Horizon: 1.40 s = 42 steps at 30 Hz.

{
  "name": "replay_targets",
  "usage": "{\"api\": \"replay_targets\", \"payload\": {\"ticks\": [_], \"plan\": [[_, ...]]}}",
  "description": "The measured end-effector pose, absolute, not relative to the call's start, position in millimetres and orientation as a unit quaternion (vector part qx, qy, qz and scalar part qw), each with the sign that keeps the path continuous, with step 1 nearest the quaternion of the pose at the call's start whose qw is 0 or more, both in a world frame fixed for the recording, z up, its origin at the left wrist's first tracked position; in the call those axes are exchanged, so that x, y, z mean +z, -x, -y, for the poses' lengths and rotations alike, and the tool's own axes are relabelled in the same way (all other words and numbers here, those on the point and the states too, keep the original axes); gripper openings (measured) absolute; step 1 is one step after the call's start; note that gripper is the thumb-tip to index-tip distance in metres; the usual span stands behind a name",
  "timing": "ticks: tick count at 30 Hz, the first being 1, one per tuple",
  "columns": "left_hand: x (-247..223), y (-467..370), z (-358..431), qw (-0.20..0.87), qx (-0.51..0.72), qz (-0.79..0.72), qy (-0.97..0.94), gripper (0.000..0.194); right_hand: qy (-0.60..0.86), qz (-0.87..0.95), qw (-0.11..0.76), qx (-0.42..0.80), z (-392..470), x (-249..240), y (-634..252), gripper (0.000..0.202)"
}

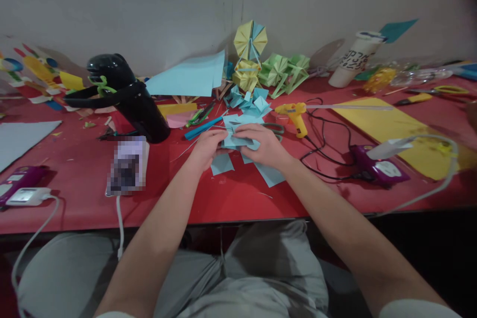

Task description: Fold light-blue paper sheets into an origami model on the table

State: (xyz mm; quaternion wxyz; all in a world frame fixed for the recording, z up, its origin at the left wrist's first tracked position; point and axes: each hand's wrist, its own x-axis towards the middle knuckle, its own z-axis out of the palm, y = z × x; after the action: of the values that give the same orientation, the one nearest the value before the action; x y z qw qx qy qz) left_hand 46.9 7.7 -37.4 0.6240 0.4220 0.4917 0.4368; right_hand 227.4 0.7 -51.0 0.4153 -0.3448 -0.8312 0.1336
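Note:
Between my two hands, just above the red table, is a piece of light blue paper. My left hand pinches its left side, and my right hand closes on its right side with the fingers over the top. Below them lie a small blue paper square and a larger blue sheet. Scissors with dark handles rest partly hidden behind my right hand. A blue stick-like tube lies beyond my left hand, and folded blue paper pieces are heaped behind.
A yellow glue gun with a black cord lies right of the hands, near a purple power strip and yellow paper. To the left stand a black bottle and a phone on a cable. Folded paper shapes stand against the wall.

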Motion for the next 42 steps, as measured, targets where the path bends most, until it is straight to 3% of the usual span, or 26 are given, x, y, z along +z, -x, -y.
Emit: {"api": "replay_targets", "payload": {"ticks": [9,13,19,42], "plan": [[-41.5,-47.8,-3.8,0.543,0.413,-0.442,-0.583,0.028,0.401,0.764,0.449,0.231,-3.5,-57.1,-223.3,0.027],[-45.0,-48.2,-5.0,0.537,0.424,-0.428,-0.591,0.022,0.421,0.737,0.457,0.265,-4.6,-57.1,-223.5,0.023],[-47.2,-44.9,-10.9,0.474,0.492,-0.447,-0.578,0.026,0.44,0.725,0.436,0.301,-4.1,-52.0,-225.6,0.037],[-44.9,-44.8,-7.6,0.44,0.492,-0.444,-0.606,0.023,0.44,0.707,0.448,0.325,-1.0,-45.7,-225.0,0.047]]}}
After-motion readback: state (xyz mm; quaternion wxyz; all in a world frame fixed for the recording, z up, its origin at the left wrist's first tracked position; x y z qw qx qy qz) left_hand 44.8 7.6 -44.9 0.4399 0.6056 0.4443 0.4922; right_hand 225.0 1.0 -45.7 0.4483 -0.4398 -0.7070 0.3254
